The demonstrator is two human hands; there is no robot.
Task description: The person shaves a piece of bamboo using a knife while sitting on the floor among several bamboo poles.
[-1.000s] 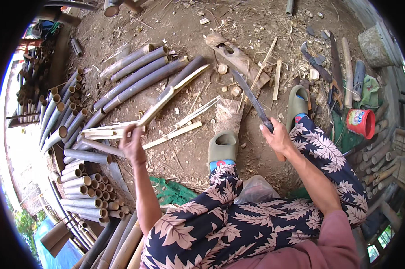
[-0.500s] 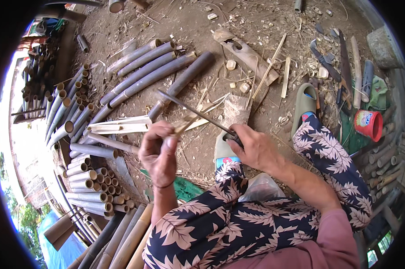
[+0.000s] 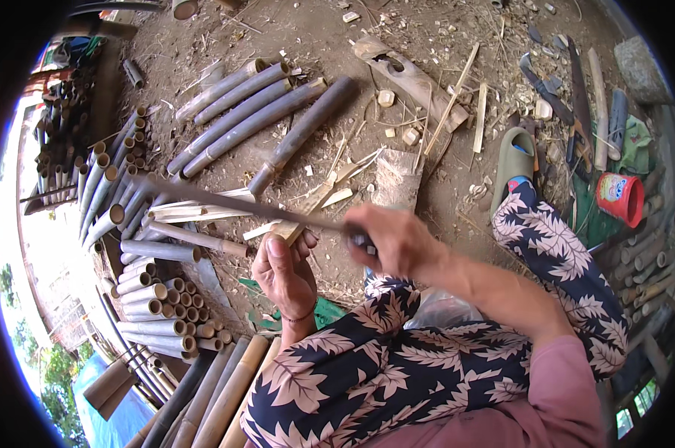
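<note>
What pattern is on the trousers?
The trousers have pale leaves on dark cloth; see head view.

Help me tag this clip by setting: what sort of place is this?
Probably a bamboo-working yard: stacked bamboo poles, pale chips scattered over bare earth, and a long knife in the right hand.

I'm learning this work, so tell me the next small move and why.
Perhaps ease the knife along the strip, away from the left hand: the left hand grips the strip's near end, while the right hand holds the knife across it. Contact is unclear.
</note>
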